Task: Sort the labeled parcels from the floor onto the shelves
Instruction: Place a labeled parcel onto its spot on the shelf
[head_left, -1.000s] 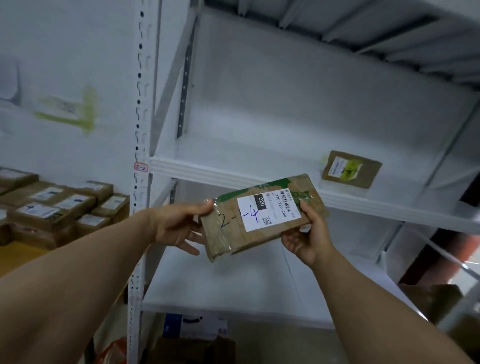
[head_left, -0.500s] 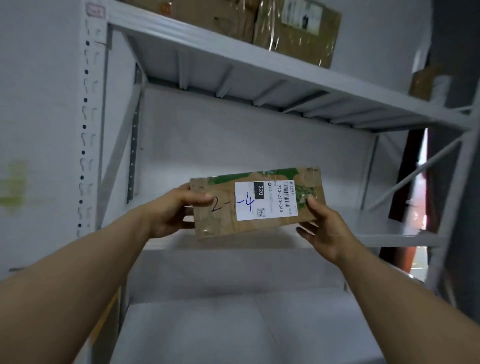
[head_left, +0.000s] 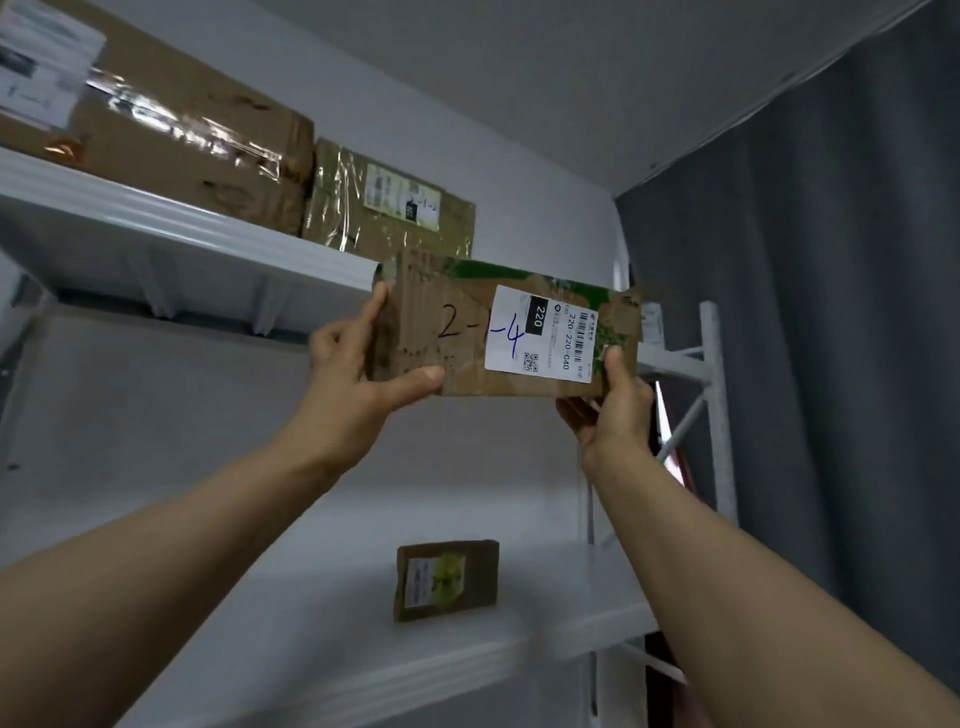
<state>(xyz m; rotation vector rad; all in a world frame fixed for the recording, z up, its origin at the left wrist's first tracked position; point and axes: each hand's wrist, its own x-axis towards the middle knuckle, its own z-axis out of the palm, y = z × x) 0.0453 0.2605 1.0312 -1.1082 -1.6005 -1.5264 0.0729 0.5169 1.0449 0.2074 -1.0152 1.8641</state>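
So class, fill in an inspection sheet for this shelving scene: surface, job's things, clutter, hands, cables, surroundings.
Surface: white metal upper shelf and lower shelf.
Job's things: hand-marked parcel with a white label, held up by the upper shelf's edge; large taped box and film-wrapped parcel side by side on the upper shelf; small labelled parcel on the lower shelf.
Clutter: nothing seen.
Hands: left hand grips the held parcel's left end, thumb on its front; right hand grips its lower right corner.
Cables: nothing seen.
Surroundings: grey wall, dark curtain on the right, white shelf upright.
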